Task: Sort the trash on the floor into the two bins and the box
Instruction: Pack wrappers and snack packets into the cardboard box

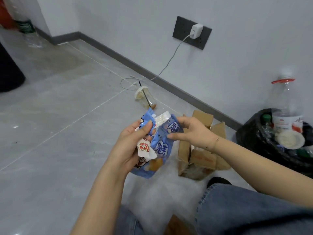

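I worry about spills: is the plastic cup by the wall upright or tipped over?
Tipped over. The plastic cup lies on its side on the floor, straw still through it, with brown residue inside. Whether any has leaked, I cannot tell.

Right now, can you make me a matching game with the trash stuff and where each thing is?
Things:
1. blue snack bag
2. plastic cup
3. cardboard box
4. white charger

Places:
A. plugged into the wall
B. lying on its side on the floor
C. held in both hands
D. open on the floor beside the black bin bag

Pairs: 1-C, 2-B, 3-D, 4-A
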Motion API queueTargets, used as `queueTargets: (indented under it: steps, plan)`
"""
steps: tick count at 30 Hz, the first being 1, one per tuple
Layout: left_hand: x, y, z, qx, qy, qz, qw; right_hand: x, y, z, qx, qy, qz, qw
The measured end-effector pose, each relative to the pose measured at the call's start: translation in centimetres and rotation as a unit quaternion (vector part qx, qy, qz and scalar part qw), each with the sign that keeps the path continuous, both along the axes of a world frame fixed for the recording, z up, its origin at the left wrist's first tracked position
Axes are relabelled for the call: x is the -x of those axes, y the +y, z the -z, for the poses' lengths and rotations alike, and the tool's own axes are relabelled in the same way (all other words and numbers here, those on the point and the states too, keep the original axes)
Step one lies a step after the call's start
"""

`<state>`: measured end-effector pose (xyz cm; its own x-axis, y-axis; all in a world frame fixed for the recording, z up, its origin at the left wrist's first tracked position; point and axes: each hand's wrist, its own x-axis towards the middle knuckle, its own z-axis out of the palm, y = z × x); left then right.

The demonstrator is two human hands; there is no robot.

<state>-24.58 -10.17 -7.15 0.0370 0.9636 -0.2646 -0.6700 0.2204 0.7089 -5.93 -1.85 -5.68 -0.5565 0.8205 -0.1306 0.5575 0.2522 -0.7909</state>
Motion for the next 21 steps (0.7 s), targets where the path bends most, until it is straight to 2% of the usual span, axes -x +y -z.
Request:
queueTargets:
  steps: [3,6,10,13,15,17,21]
  plan:
    - [1.1,0.6,0.3,0.004,0.028,-0.05,0.998,0.2,0.7,-1.1,0.039,-0.001,0.054,0.998]
    - [1.8,1.2,0.5,0.009,0.084,-0.064,0.994,-0.2,1.4,-3.2,0.038,-0.018,0.069,0.997]
    - [1.1,2.5,1.0,0.028,0.201,-0.083,0.976,-2.7,2.5,-6.5,-0.017,-0.033,0.133,0.99]
    - [-0.4,3.6,0.8,0.018,0.232,-0.066,0.97,-6.0,3.6,-7.2,-0.032,-0.024,0.206,0.978]
    - [-2.3,4.4,0.5,0.007,0.239,-0.044,0.97,-8.2,4.2,-7.1,-0.022,-0.009,0.237,0.971]
    - [-4.9,5.0,0.1,0.003,0.235,-0.005,0.972,-10.3,4.1,-7.0,0.011,0.045,0.261,0.964]
    - [-10.3,5.0,-1.6,0.04,0.176,0.143,0.973,-12.5,3.0,-5.7,0.127,0.149,0.251,0.948]
